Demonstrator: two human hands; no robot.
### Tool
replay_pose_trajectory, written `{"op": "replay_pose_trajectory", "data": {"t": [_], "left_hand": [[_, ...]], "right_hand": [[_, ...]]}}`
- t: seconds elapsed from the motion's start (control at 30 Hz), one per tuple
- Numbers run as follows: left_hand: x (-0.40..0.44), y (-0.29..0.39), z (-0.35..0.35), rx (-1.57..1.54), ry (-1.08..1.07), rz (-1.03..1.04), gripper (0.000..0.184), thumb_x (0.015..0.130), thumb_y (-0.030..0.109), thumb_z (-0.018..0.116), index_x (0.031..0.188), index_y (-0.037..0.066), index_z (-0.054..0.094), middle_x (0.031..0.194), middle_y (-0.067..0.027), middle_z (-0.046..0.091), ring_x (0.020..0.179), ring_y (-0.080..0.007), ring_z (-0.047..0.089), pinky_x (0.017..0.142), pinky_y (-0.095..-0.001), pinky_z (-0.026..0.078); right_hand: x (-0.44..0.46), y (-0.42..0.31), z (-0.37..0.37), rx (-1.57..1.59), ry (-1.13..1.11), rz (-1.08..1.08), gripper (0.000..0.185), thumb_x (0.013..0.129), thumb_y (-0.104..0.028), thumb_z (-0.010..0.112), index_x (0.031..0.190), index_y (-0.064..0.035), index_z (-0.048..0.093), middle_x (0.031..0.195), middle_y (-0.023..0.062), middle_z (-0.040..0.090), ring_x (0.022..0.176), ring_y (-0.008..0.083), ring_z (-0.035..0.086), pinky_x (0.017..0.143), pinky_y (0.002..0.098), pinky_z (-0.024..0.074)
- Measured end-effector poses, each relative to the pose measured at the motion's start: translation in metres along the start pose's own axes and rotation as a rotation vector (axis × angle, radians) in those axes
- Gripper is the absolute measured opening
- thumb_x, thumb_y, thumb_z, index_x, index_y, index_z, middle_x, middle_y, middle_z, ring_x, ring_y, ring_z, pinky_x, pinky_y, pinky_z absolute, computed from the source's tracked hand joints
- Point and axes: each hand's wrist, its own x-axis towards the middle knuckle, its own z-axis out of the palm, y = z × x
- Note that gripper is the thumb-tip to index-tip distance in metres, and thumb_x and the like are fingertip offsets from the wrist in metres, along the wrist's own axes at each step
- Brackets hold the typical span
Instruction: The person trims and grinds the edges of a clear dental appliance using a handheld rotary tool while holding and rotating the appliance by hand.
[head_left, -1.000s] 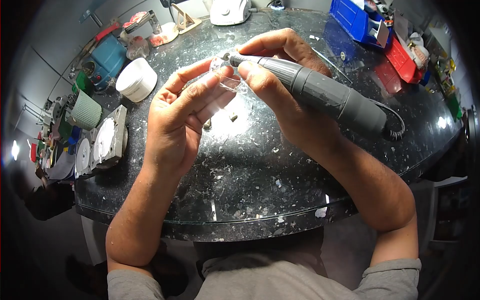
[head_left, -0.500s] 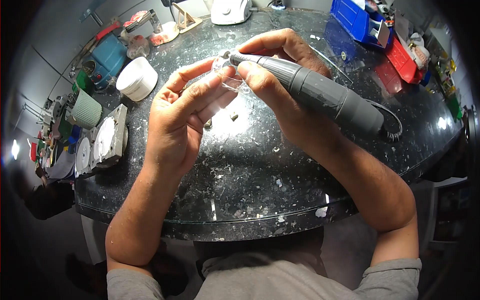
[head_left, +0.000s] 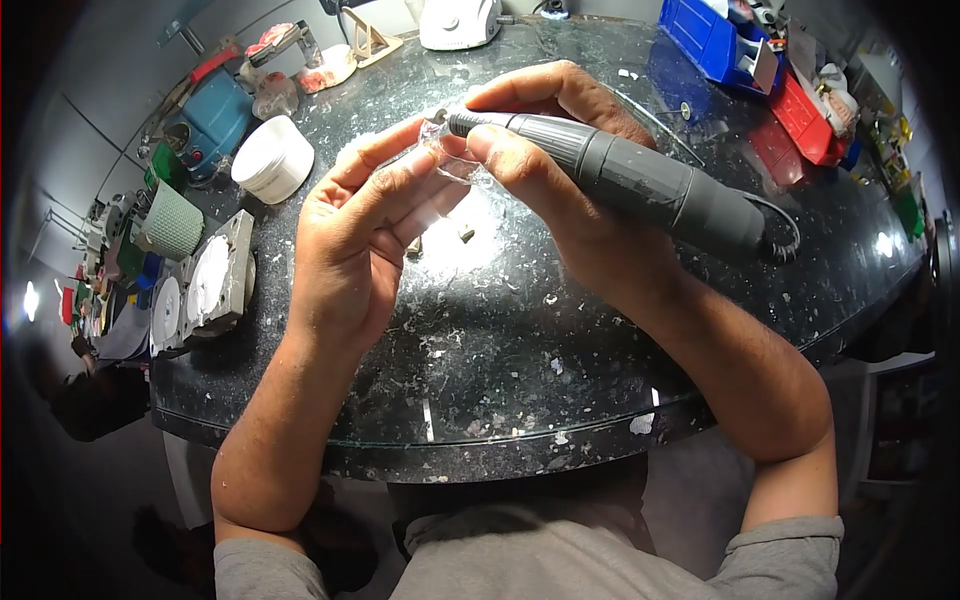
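Between thumb and fingers, my left hand [head_left: 365, 215] pinches a thin clear plastic piece [head_left: 458, 168]. My right hand [head_left: 570, 160] is wrapped round a dark grey rotary handpiece [head_left: 640, 182], its cord curling off the rear end. The handpiece's nose points left, with a small round bit [head_left: 439, 116] at the upper edge of the clear piece. Whether the bit touches the plastic cannot be made out. My right thumb is close beside the clear piece. Two small brownish bits [head_left: 466, 234] lie on the lit table below.
On the dark, speckled table [head_left: 480, 380] are a white tub [head_left: 272, 160], a grey mould with white plaster [head_left: 222, 275] and a green cup [head_left: 172, 222] at left. A white device [head_left: 460, 22] is at the back; blue [head_left: 705, 45] and red bins [head_left: 808, 120] stand at right.
The handpiece and my right hand have shifted slightly left, and the handpiece's rear end has risen a little. The clear piece has tilted slightly in my left hand.
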Motion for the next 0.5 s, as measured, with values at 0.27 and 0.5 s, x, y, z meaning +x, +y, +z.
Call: {"op": "replay_pose_trajectory", "data": {"t": [0.27,0.5], "left_hand": [[-0.0001,-0.0006,-0.0027,-0.021,-0.010,0.003,0.038,0.096,0.007,0.063,0.129,-0.009,0.056,0.118,-0.0249,0.067,0.109,-0.0293,0.069,0.100,-0.0409,0.056],[-0.0005,-0.0006,-0.0030,-0.003,-0.020,0.010,0.038,0.096,0.006,0.062,0.131,-0.008,0.056,0.118,-0.0237,0.068,0.110,-0.0280,0.069,0.100,-0.0407,0.055]], "right_hand": [[-0.0010,-0.0033,0.0004,-0.082,0.005,-0.005,0.025,0.091,-0.012,0.066,0.111,0.0011,0.061,0.103,0.0100,0.070,0.099,0.0133,0.067,0.087,0.0273,0.0542],[0.0003,0.0003,-0.0018,-0.133,-0.023,-0.092,0.023,0.091,-0.012,0.067,0.111,-0.0013,0.063,0.102,0.0080,0.069,0.097,0.0114,0.066,0.085,0.0256,0.0534]]}}
